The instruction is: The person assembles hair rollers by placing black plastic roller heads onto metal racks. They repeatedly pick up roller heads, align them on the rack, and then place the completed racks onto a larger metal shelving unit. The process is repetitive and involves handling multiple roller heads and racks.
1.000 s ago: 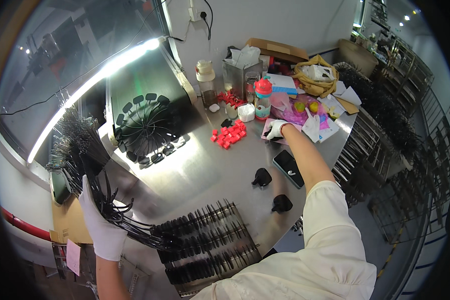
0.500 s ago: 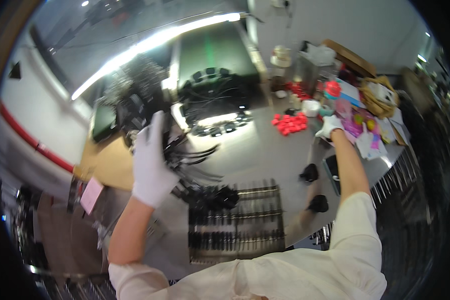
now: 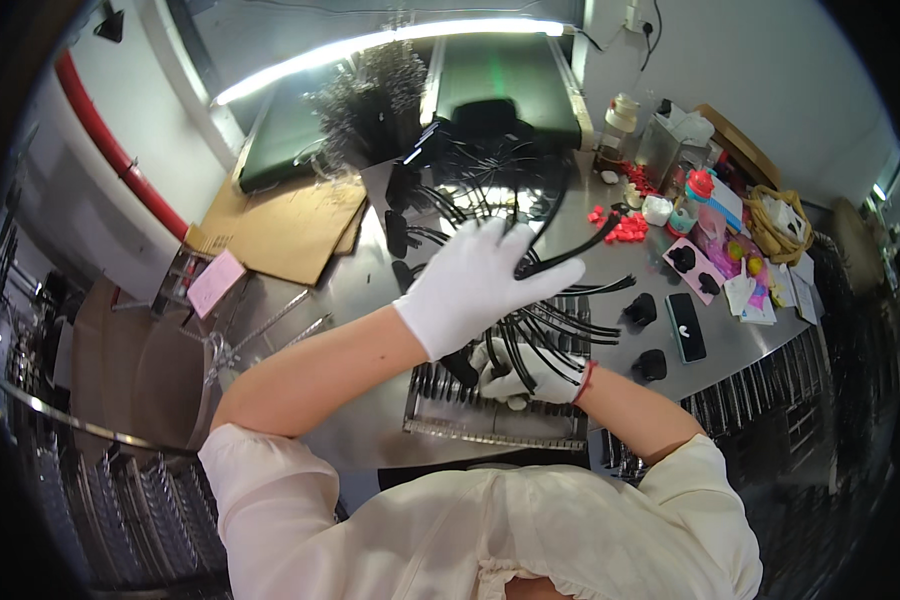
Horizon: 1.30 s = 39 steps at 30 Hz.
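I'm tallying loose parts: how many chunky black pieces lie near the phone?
4 pieces: two on the pink sheet, one upper left, one lower right; two on the metal table left of the phone, one farther, one nearer. The hands could hide others.

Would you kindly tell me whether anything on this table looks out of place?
No clear spill or damage shows. The small red blocks lie loose on the metal table, which looks untidy, and a phone with a white item on it seems odd near black parts.
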Available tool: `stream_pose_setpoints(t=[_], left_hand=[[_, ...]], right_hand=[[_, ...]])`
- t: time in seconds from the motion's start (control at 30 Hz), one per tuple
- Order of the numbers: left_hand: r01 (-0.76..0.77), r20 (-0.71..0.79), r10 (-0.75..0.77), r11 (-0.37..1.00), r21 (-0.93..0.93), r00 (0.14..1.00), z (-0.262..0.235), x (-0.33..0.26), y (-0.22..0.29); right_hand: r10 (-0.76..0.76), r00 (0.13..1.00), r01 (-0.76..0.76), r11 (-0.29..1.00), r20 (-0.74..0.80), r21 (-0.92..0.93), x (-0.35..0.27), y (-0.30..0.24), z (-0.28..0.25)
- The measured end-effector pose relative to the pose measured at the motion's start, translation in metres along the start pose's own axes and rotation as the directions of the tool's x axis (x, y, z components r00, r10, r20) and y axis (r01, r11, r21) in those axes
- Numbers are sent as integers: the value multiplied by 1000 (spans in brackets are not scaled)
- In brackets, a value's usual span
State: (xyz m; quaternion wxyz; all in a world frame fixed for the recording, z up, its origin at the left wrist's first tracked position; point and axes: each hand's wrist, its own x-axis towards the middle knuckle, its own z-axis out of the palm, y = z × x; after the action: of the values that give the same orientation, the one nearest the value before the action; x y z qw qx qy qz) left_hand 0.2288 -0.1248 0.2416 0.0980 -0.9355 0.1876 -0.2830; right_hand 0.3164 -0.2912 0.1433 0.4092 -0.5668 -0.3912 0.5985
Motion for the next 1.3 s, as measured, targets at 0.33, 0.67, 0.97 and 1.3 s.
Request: stream_pose_setpoints(t=[0.33,0.67,0.97,1.3], left_hand=[[264,-174,-290,951,-161,941,-45,-33,7],[505,126,-490,822,-262,863,-55,-36,14],[493,-19,-510,839,-229,860,-32,-28,30],[439,-283,-633,733,-520,721,-26,-31,25]], right_hand=[[-231,960,77,761,157,644,21,39,41],[-807,562,545,527,-183,-652,39,42,53],[-780,581,259,449,-234,-855,46,31,39],[-541,830,345,689,136,638,41,28,19]])
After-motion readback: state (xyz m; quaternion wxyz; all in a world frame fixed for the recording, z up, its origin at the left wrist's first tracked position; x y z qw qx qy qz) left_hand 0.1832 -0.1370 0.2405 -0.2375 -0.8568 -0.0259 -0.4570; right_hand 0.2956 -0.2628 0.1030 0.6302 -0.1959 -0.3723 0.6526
